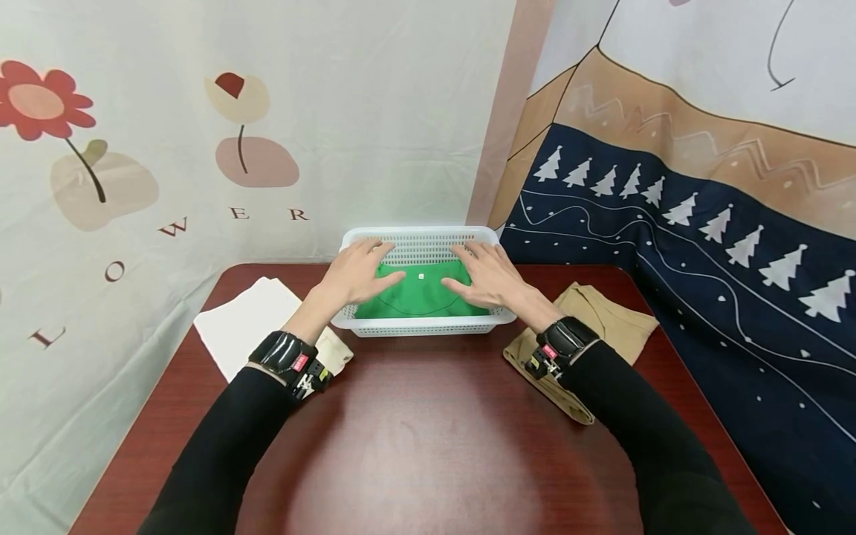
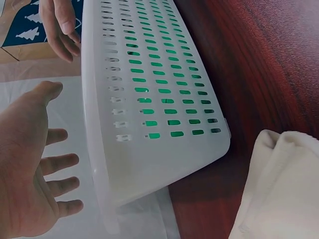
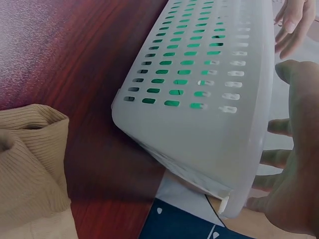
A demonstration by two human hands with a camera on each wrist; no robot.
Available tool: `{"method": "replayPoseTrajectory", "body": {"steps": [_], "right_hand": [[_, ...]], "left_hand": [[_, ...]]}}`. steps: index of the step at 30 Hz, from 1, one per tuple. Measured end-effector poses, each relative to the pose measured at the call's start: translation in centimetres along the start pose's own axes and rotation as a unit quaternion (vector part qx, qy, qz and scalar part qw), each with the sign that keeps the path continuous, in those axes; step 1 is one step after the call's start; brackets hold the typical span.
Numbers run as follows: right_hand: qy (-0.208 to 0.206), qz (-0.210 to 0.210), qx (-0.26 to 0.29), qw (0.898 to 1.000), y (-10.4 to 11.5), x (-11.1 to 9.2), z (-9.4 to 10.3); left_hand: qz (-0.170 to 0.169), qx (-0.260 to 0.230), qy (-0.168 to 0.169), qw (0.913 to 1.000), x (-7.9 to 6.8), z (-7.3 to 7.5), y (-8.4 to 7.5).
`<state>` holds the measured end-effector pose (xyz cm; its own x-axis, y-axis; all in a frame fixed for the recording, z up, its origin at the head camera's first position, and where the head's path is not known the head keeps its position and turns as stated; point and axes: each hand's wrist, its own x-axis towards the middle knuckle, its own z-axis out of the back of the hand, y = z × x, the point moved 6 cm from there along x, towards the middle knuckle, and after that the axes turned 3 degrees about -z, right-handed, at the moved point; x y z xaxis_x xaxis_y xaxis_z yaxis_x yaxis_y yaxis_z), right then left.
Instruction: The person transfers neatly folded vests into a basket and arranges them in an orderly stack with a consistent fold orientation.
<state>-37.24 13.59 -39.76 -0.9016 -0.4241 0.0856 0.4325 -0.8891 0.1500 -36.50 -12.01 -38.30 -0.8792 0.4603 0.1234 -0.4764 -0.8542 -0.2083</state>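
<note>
A white slotted plastic basket (image 1: 423,327) stands at the back of the table, with a green folded cloth (image 1: 417,297) lying inside it. Over the basket's left end is my left hand (image 1: 354,273), fingers spread and holding nothing. My right hand (image 1: 488,275) hovers likewise over the right end, its thumb extended inward above the green cloth. Both wrist views show the hands above the basket's rim, fingers fairly straight. Green shows through the slots of the basket wall (image 2: 149,164).
To the left lies a white and cream folded cloth (image 1: 237,323), partly under my left forearm. A tan ribbed garment (image 1: 611,319) lies folded on the right. The reddish-brown table (image 1: 428,446) meets printed curtains (image 1: 401,111) at the back.
</note>
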Motion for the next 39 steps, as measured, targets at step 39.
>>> {"method": "replayPoseTrajectory", "body": {"steps": [39], "right_hand": [[-0.066,0.035,0.044,0.996,-1.1,-7.3,0.0]], "left_hand": [[-0.056,-0.011,-0.027,0.998,-3.9,-0.8,-5.0]]}}
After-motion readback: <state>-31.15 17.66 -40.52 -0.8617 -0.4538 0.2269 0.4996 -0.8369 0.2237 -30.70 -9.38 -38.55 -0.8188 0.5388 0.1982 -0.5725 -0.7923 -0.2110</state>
